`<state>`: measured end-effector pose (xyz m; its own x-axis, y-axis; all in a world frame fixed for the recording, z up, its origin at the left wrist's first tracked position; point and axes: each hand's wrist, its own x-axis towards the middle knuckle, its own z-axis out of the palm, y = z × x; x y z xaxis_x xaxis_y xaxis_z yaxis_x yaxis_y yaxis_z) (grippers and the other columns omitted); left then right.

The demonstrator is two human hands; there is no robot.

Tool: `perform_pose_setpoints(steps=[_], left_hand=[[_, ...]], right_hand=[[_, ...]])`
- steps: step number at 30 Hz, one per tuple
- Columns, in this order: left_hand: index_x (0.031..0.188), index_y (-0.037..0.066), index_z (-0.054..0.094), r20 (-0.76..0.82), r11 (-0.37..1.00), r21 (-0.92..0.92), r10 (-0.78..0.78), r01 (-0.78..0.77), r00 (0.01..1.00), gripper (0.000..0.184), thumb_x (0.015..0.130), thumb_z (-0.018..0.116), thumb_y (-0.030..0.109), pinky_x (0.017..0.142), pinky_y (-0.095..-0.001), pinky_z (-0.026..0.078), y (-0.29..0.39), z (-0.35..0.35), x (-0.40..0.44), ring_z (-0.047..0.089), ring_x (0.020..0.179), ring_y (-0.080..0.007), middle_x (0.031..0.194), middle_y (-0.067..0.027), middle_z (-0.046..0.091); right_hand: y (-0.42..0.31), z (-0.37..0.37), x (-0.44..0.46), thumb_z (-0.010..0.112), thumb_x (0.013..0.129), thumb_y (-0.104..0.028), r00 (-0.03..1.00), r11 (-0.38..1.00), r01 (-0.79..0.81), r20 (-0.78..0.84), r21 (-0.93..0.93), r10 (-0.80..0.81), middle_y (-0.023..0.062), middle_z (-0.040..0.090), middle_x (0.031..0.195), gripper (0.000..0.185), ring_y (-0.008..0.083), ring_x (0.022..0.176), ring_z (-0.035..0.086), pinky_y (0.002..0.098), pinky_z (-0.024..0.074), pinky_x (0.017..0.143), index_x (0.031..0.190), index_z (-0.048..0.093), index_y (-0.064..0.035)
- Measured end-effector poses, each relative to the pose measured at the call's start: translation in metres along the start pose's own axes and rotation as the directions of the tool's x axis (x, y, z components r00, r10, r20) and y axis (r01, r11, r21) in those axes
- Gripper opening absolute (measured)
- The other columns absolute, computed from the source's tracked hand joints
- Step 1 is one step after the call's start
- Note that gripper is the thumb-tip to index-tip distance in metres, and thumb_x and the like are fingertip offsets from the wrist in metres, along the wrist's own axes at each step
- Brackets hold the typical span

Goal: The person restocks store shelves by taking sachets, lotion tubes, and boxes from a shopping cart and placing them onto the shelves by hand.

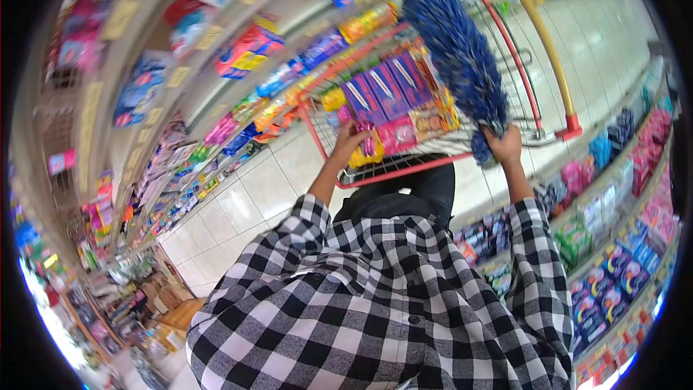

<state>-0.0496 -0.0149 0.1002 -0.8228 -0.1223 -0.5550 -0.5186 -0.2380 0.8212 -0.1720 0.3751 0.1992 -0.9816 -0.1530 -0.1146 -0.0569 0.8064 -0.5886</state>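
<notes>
A shopping cart [412,169] with red rims stands right in front of me. Inside it lie several purple boxes [383,91], a pink packet [396,134] and other bright packets. My left hand [349,144] reaches over the near left side of the cart, its fingers closed on a small magenta packet [372,146]. A fluffy blue duster [458,54] slants up over the right part of the cart. My right hand [504,146] grips it at its lower end, where the fingers are partly hidden by the fluff.
Shelves with colourful packets [250,50] curve along the left. On the right, lower shelves hold more packs [610,274]. The cart's yellow handle bar [543,40] is at the upper right. Pale floor tiles [245,198] show between shelves and cart.
</notes>
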Motion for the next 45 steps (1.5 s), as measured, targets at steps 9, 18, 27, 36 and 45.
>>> perform_pose_setpoints(steps=[9, 18, 27, 36, 45], left_hand=[[0.113, 0.003, 0.054, 0.13, 0.688, -0.724, 0.208, -0.051, 0.969, 0.039, 0.085, 0.057, 0.03, 0.064, -0.0343, 0.05, 0.112, 0.018, -0.065, 0.061, 0.074, -0.0195, 0.09, -0.0075, 0.062], [0.106, 0.009, 0.056, -0.05, 0.65, -0.74, 0.203, -0.173, 0.978, 0.06, 0.09, 0.037, 0.063, 0.058, -0.035, 0.048, 0.177, -0.001, -0.104, 0.059, 0.07, -0.0171, 0.081, -0.0044, 0.059], [0.118, 0.009, 0.054, 0.041, 0.503, -0.861, 0.219, -0.077, 0.975, 0.061, 0.089, 0.043, 0.062, 0.058, -0.0357, 0.046, 0.147, -0.004, -0.099, 0.058, 0.072, -0.0184, 0.086, -0.0042, 0.06], [0.109, 0.009, 0.054, 0.027, 0.592, -0.804, 0.123, -0.051, 0.992, 0.052, 0.094, 0.036, 0.055, 0.073, -0.0365, 0.052, 0.159, 0.013, -0.096, 0.062, 0.084, -0.0202, 0.102, -0.0073, 0.063], [0.107, 0.01, 0.057, -0.051, 0.555, -0.819, 0.188, -0.148, 0.981, 0.052, 0.092, 0.041, 0.057, 0.07, -0.0349, 0.052, 0.146, 0.028, -0.084, 0.062, 0.079, -0.0209, 0.092, -0.0077, 0.064]], right_hand=[[-0.016, -0.012, 0.009, 0.07, 0.076, -0.038, 0.997, 0.99, -0.035, -0.066, 0.136, 0.044, 0.0192, 0.068, 0.092, 0.044, 0.0344, 0.089, 0.066, 0.0391, 0.0495, 0.077, 0.099, 0.067, -0.0006], [-0.004, 0.02, -0.017, 0.071, 0.08, -0.017, 0.982, 0.919, 0.071, -0.191, 0.387, 0.005, 0.0152, 0.068, 0.095, 0.031, 0.0231, 0.087, 0.065, 0.0347, 0.0476, 0.08, 0.099, 0.063, 0.006], [-0.118, 0.022, -0.063, 0.063, 0.063, 0.001, 0.99, 0.777, 0.1, 0.02, 0.621, -0.143, 0.0094, 0.063, 0.1, 0.05, 0.0182, 0.09, 0.059, 0.031, 0.0446, 0.087, 0.112, 0.054, 0.0029], [-0.109, 0.005, -0.053, 0.064, 0.067, -0.011, 0.921, 0.936, 0.292, 0.206, 0.195, -0.33, 0.0129, 0.069, 0.078, 0.025, 0.022, 0.073, 0.067, 0.0326, 0.0503, 0.069, 0.088, 0.064, 0.0027], [-0.108, -0.007, -0.064, 0.064, 0.069, -0.014, 0.845, 0.876, 0.467, 0.233, 0.118, -0.482, 0.0191, 0.068, 0.076, 0.026, 0.0295, 0.069, 0.067, 0.0363, 0.0507, 0.065, 0.09, 0.066, 0.0023]])
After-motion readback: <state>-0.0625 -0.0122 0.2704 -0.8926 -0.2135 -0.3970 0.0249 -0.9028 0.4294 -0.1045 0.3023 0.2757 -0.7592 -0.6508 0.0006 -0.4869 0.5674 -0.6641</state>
